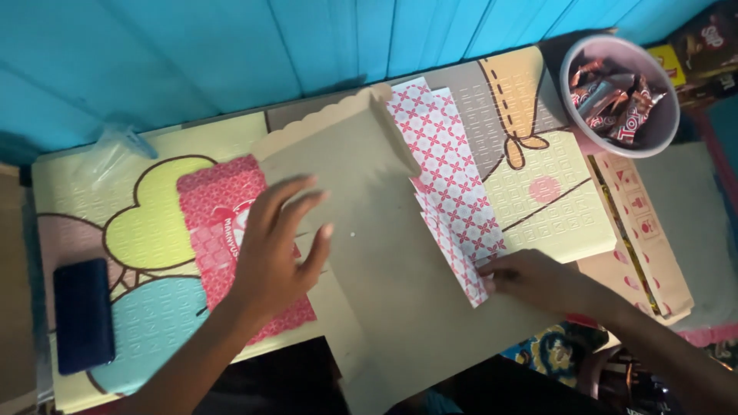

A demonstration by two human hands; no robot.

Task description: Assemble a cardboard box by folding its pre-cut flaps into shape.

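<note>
Brown kraft card (369, 253), folded and unpainted side up, fills the middle of the bench (538, 207), its far edge scalloped and its near end hanging over the bench's near edge. On its right side I see a flap of red-and-white patterned paper (450, 184), creased lengthwise. My left hand (277, 246) lies flat with fingers spread wide, pressing the card's left part down over a red printed sheet (215, 223). My right hand (538, 280) pinches the near corner of the patterned flap. I judge the fold goes best if I keep the left palm firm and run the crease evenly. A bowl of wrapped sweets (619, 96) stands far right; a dark phone (83, 315) lies near left.
</note>
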